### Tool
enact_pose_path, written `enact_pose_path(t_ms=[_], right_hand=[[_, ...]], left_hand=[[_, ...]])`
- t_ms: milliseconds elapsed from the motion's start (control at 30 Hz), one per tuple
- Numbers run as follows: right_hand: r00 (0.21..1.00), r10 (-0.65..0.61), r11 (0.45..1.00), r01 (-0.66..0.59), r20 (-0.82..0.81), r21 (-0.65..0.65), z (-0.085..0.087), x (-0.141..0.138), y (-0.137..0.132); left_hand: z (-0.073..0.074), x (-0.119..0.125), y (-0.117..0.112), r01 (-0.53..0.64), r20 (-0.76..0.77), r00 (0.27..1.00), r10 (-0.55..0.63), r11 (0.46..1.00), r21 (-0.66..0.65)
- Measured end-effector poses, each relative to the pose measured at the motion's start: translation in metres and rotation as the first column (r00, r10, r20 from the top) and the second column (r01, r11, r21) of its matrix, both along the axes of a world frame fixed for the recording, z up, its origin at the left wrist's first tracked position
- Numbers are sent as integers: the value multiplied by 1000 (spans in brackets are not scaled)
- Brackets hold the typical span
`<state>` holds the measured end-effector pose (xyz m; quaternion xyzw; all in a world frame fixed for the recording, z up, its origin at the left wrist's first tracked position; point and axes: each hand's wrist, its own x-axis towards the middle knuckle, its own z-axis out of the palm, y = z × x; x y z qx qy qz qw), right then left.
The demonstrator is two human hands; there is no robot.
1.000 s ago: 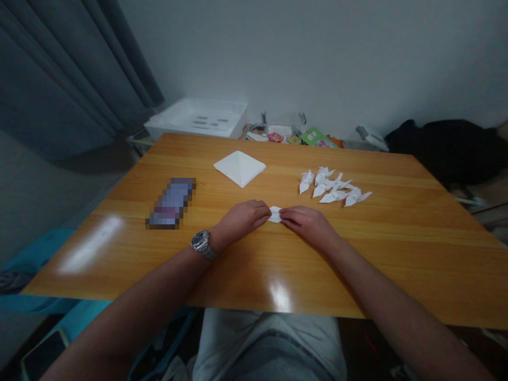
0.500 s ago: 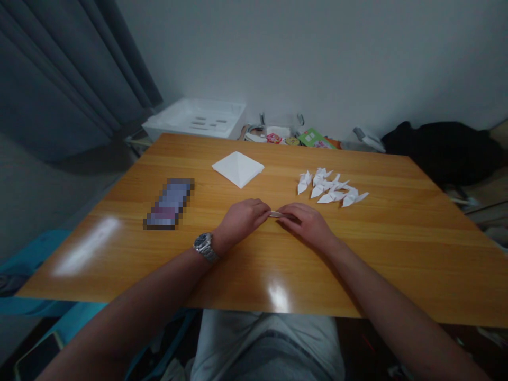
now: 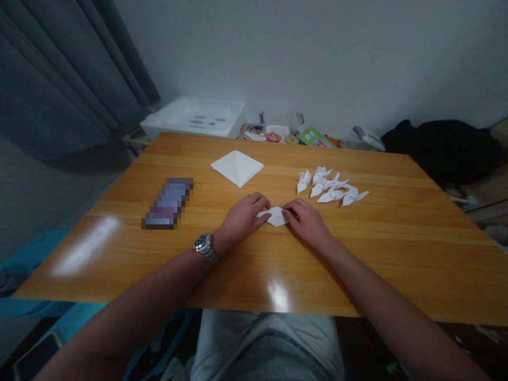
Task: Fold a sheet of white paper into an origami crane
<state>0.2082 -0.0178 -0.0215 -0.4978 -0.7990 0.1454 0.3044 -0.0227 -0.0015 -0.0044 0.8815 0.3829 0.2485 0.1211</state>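
Note:
A small folded piece of white paper lies between my hands, low over the table, its broad face toward me. My left hand, with a metal watch on the wrist, pinches its left end between thumb and fingers. At its right end my right hand grips the edge in the same way. Several folded white paper cranes sit in a cluster beyond my right hand. Farther back, left of them, a larger creased sheet of white paper rests flat in a diamond shape.
The wooden table fills the view's middle. A phone-like object, pixelated, lies on its left part. Behind the table's far edge stand a white tray and a green packet. A blue stool is at the left.
The folded paper was edge-on, a thin strip between my fingers; now its broad face shows. My hands have drawn slightly apart along it.

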Motion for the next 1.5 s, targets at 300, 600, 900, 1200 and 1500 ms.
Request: enact_pose_path(t_ms=[300, 600, 900, 1200, 1500], right_hand=[[998, 15, 998, -19, 58, 66, -8, 0, 3], [962, 244, 960, -257, 125, 107, 3, 9, 2], [929, 335, 936, -347, 160, 56, 0, 15, 4], [930, 341, 935, -351, 140, 54, 2, 14, 3], [942, 322, 945, -326, 93, 25, 4, 11, 1]], left_hand=[[-4, 4, -3, 95, -190, 979, -71, 988, 121], [-1, 4, -5, 77, -223, 973, -62, 995, 58], [0, 5, -5, 99, -272, 959, -81, 994, 55], [0, 6, -8, 102, -255, 964, -82, 993, 63], [-7, 8, -5, 74, -158, 985, -70, 997, 23]])
